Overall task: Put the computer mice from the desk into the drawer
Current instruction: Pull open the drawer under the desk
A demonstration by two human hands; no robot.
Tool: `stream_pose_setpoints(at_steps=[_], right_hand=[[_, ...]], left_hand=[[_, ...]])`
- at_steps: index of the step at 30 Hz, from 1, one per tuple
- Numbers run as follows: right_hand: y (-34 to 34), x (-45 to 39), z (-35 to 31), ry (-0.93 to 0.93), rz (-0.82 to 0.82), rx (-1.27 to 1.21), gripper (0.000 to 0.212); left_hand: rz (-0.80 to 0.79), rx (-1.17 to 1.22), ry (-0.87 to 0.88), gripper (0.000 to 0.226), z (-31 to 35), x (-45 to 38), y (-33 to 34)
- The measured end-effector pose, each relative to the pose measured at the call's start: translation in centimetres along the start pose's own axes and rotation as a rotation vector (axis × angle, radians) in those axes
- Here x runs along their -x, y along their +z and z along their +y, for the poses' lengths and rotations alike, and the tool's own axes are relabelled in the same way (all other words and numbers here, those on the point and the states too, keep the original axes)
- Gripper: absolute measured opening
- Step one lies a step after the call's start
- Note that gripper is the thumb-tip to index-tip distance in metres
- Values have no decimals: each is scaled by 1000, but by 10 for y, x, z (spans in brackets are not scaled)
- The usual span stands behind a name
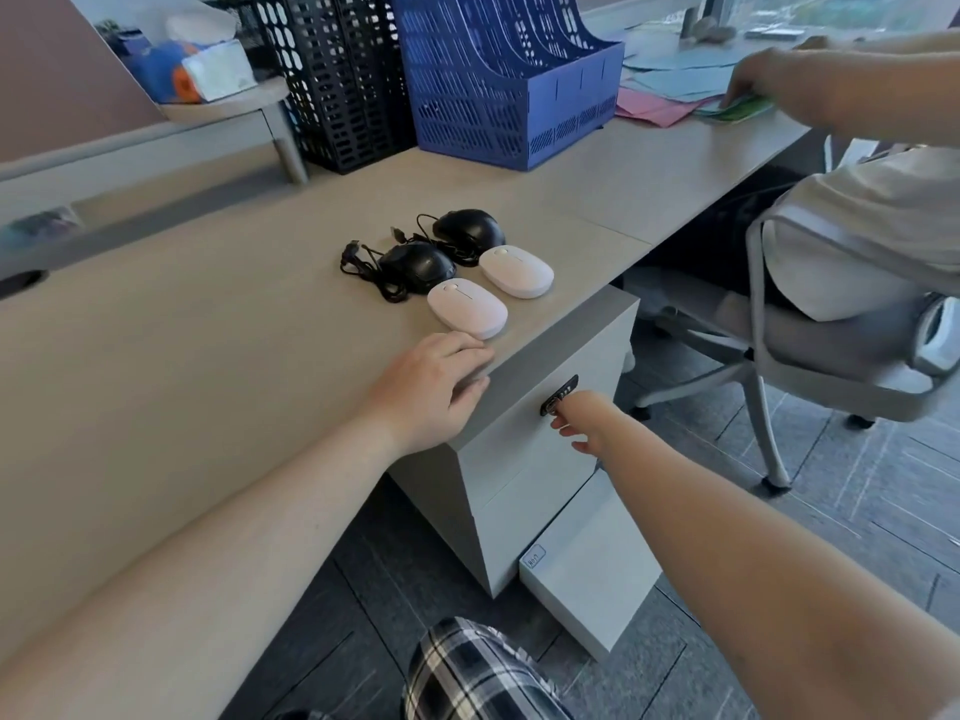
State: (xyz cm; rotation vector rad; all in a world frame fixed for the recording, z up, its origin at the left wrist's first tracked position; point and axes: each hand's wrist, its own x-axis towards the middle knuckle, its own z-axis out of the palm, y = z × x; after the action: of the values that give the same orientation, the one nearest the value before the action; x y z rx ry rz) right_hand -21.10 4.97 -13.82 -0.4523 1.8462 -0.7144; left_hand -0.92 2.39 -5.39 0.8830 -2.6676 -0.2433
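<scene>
Nearest the camera, a checked trouser leg shows at the bottom edge of the view. Both forearms extend forward over the near part of the desk and the floor.

The left hand lies palm down on the desk at its near right edge, fingers loosely spread and gripping nothing; the fingertips reach the edge above the drawer cabinet. The right hand is held in front of the drawer cabinet, which stands under the desk's right edge. Its fingers are partly curled, with one fingertip at the black combination lock on the top drawer front; it holds no object. The top drawer appears closed. A lower drawer stands pulled out toward the floor.

The four mice remain on the desk, grouped near its right edge just beyond the left hand. The near white mouse lies closest to the fingertips, not touching them. The far white mouse lies beside it, nearer the edge. Behind them sit the near black mouse and the far black mouse, each with a coiled cable.

Farther back stand a blue file rack and a black file rack. At the far right, another person sits on an office chair with a hand on coloured papers.
</scene>
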Motion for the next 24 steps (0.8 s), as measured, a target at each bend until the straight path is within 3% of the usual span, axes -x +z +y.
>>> stream_pose_setpoints(at_steps=[3, 8, 11, 13, 17, 24], right_hand=[[-2, -5, 5, 24, -22, 45, 32], [-36, 4, 15, -18, 0, 302, 20], [-45, 10, 20, -340, 411, 614, 30], [-48, 15, 26, -551, 552, 653, 35], [-57, 12, 31, -705, 471, 977, 36], [-68, 49, 11, -537, 339, 1235, 42]], left_hand=[[2, -11, 1, 47, 0, -1, 0], [-24, -18, 0, 49, 1, 0, -1], [-18, -43, 2, 52, 1, 2, -1], [-28, -58, -9, 54, 4, 3, 0], [-7, -66, -67, 47, 12, 7, 4], [-123, -118, -200, 57, 25, 7, 7]])
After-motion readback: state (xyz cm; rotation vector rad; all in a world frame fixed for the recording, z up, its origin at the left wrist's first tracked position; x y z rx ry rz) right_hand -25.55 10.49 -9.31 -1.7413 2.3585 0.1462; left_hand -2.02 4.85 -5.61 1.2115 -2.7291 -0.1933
